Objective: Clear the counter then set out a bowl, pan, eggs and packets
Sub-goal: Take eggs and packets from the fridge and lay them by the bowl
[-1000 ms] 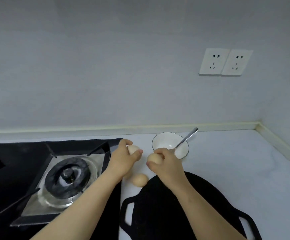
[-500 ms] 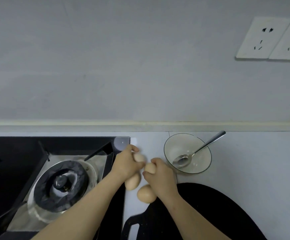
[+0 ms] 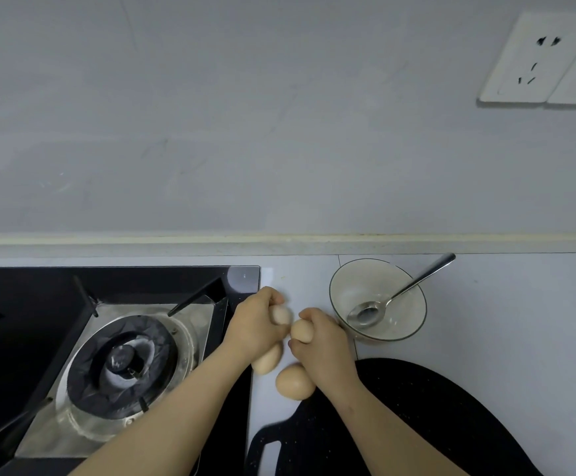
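Note:
My left hand grips a pale egg just right of the stove's edge. My right hand holds a second egg close beside it, the two eggs nearly touching. On the white counter below the hands lie two more brown eggs, one partly under my left hand and one at the pan's edge. A glass bowl with a metal spoon in it stands to the right of my hands. The black speckled pan with a side handle lies at the bottom right.
A black gas stove with a round burner fills the left side. The grey wall rises behind the counter, with white power sockets at the upper right. The counter's right part is bare white surface.
The camera has moved closer and lower, so the view is tighter. Both hands, each with an egg, have come lower toward the counter; a second egg now shows lying under my left hand.

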A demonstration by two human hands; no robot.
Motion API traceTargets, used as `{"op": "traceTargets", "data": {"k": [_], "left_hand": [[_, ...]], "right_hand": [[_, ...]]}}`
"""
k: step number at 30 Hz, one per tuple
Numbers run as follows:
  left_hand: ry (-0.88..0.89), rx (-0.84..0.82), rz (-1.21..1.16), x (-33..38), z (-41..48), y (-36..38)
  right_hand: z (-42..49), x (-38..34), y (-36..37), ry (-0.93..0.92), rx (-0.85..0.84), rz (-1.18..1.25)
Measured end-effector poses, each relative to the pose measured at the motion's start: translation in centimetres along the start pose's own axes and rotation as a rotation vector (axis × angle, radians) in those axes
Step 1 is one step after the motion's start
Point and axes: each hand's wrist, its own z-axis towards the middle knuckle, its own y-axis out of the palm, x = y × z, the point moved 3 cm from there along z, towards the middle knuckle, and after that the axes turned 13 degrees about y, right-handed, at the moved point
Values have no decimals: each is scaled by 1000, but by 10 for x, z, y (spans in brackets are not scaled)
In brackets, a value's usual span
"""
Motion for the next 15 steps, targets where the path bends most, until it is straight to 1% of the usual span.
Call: {"op": "traceTargets", "data": {"k": [15], "left_hand": [[50,-3,122,-1,-7,1]], "right_hand": [[0,-1,3,13,-15,-34]]}}
